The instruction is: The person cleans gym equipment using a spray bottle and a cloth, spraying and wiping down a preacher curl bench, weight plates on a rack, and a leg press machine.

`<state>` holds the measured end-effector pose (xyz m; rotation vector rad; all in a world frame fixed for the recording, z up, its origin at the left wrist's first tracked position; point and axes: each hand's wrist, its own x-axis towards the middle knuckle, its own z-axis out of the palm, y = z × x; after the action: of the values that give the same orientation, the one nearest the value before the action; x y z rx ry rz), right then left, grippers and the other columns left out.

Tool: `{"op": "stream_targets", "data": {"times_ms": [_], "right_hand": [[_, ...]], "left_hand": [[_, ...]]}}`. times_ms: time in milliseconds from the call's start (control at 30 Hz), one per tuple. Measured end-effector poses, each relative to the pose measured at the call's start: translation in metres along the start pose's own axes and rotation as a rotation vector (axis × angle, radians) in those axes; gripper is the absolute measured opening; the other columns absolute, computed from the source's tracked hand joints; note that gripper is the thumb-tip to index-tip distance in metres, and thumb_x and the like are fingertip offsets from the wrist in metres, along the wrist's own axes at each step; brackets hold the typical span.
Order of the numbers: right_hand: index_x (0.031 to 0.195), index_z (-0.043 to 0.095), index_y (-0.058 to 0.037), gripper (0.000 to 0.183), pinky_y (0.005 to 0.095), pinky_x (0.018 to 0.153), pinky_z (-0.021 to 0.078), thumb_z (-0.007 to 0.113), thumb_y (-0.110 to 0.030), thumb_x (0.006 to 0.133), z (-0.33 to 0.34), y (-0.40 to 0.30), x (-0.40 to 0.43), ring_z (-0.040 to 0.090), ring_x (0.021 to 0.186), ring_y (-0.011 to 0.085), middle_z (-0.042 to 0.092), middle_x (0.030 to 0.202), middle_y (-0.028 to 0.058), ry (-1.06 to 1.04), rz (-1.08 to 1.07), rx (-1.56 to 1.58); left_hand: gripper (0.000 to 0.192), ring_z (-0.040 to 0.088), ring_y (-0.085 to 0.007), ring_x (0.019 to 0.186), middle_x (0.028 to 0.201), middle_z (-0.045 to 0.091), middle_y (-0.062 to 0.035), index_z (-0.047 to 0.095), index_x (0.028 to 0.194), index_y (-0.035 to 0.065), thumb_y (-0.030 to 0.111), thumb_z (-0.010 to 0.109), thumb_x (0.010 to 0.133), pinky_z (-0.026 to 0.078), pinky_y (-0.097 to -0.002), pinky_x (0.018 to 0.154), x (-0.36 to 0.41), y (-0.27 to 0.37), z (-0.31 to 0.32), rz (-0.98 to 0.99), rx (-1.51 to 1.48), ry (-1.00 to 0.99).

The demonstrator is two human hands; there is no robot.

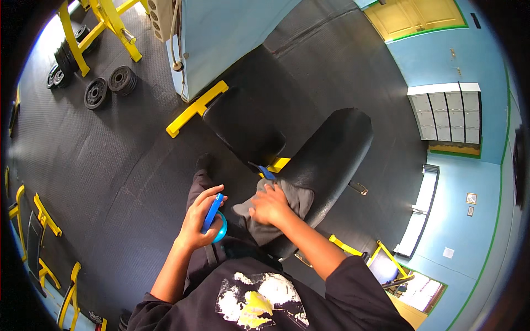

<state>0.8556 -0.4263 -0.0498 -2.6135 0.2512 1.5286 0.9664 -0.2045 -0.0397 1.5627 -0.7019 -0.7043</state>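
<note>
A blue object with a flat narrow top and a rounded turquoise part [222, 227] is gripped in my left hand [198, 219], to the left of the bench; it looks like a spray bottle seen from above. My right hand [271, 205] presses with spread fingers on a grey cloth [304, 196]. This cloth lies over the near end and left side of the long black padded bench [341, 140]. A blue strip [267, 173] shows just beyond the cloth. The second black pad [244, 124] of the bench stands to the left, by yellow steel framing.
A yellow bench foot [197, 109] lies near a light blue wall corner [223, 37]. Weight plates [96, 93] rest on the black rubber floor by a yellow rack [99, 31]. Yellow-framed equipment [47, 215] stands at far left. Grey lockers [449, 113] line the right wall.
</note>
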Motion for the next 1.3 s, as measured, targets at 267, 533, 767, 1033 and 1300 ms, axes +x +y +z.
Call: {"op": "stream_targets", "data": {"times_ms": [267, 533, 767, 1033, 1300], "right_hand": [[0.143, 0.056, -0.0139, 0.051, 0.0639, 0.12, 0.0199, 0.05, -0.036, 0.097, -0.012, 0.072, -0.065, 0.033, 0.149, 0.0278, 0.05, 0.153, 0.0041, 0.464, 0.108, 0.112], [0.139, 0.062, -0.0112, 0.054, 0.0679, 0.119, 0.0051, 0.041, -0.036, 0.096, -0.027, 0.018, 0.041, 0.035, 0.148, 0.0377, 0.051, 0.152, 0.0135, -0.044, 0.303, -0.126], [0.136, 0.065, -0.0122, 0.054, 0.0587, 0.122, 0.0139, 0.052, -0.04, 0.091, -0.001, -0.057, 0.03, 0.041, 0.145, 0.0358, 0.055, 0.148, 0.0161, -0.107, 0.129, -0.088], [0.079, 0.076, -0.0166, 0.018, 0.0543, 0.114, 0.0326, 0.062, -0.025, 0.085, 0.08, -0.077, -0.012, 0.058, 0.12, 0.0322, 0.07, 0.092, 0.0099, 0.532, -0.107, -0.134], [0.136, 0.059, -0.0124, 0.054, 0.0464, 0.118, 0.0356, 0.068, -0.023, 0.084, 0.14, -0.051, -0.099, 0.043, 0.142, 0.0281, 0.052, 0.147, 0.0054, 1.129, -0.25, 0.166]], "left_hand": [[0.044, 0.066, -0.0324, 0.117, 0.14, 0.055, -0.0211, 0.063, 0.114, -0.007, -0.005, 0.055, 0.07, 0.052, -0.0404, 0.101, -0.016, 0.015, -0.007, -0.019, -0.024, 0.054], [0.05, 0.066, -0.0347, 0.117, 0.139, 0.056, -0.0235, 0.059, 0.12, -0.0054, -0.008, 0.055, 0.07, 0.054, -0.0412, 0.098, -0.019, 0.024, 0.001, 0.036, 0.04, 0.01], [0.05, 0.067, -0.0347, 0.114, 0.137, 0.056, -0.0235, 0.057, 0.123, -0.0045, -0.008, 0.056, 0.073, 0.056, -0.0413, 0.096, -0.047, -0.004, 0.022, 0.114, -0.066, 0.051], [0.049, 0.067, -0.0291, 0.114, 0.137, 0.057, -0.0191, 0.061, 0.122, -0.006, -0.007, 0.053, 0.074, 0.055, -0.0391, 0.098, -0.077, -0.002, 0.045, -0.007, -0.17, 0.04], [0.047, 0.067, -0.0275, 0.113, 0.136, 0.056, -0.0196, 0.062, 0.119, -0.0059, -0.006, 0.054, 0.073, 0.055, -0.0384, 0.097, -0.083, 0.024, 0.035, 0.068, -0.118, -0.05]]}}
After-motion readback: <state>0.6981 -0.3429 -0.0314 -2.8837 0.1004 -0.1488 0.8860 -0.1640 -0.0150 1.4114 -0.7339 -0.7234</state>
